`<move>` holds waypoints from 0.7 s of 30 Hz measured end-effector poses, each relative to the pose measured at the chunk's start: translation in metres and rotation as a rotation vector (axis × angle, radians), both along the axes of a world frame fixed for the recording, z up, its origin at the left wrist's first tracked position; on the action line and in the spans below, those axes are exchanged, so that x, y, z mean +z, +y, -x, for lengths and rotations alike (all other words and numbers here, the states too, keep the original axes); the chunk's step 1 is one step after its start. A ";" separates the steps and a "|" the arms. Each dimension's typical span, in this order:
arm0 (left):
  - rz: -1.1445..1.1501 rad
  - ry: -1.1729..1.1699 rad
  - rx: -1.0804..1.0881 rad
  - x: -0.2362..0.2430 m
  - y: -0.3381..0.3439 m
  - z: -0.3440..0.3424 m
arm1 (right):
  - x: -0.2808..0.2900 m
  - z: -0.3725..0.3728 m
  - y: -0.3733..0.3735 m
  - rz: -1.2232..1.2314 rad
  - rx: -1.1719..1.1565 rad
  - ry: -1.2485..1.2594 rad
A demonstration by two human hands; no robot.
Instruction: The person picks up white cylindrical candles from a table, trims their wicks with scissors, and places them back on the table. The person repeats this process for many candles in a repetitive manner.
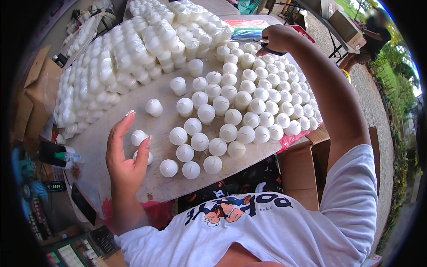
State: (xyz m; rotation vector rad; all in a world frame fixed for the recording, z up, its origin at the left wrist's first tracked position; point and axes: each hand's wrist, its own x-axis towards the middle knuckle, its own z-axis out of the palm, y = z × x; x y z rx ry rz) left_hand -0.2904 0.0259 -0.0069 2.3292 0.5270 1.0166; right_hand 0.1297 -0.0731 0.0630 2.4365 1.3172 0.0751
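Many white candles with short wicks stand on the table, packed closely at the right and more loosely toward the left. My left hand is at the table's left side, thumb and fingers apart, holding nothing. Right beside it is a loose white candle, and another is partly hidden behind the thumb. At the far side, my right hand bends down over the back candles with curled fingers. A dark loop-shaped handle shows at those fingers; the rest of that item is hidden.
Clear bags of white candles are heaped along the table's far left. A striped coloured packet lies behind my right hand. Cardboard boxes stand at the left and below the right edge. Another person is at the far right.
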 end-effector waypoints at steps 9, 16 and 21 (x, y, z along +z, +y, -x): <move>-0.017 0.009 -0.050 -0.004 0.000 0.001 | 0.001 -0.001 0.027 0.073 -0.023 -0.030; -0.052 0.004 -0.061 -0.004 0.000 0.001 | 0.006 -0.002 0.036 0.141 -0.030 -0.040; -0.066 0.006 -0.069 -0.004 0.001 0.002 | 0.006 -0.002 0.037 0.177 -0.010 -0.066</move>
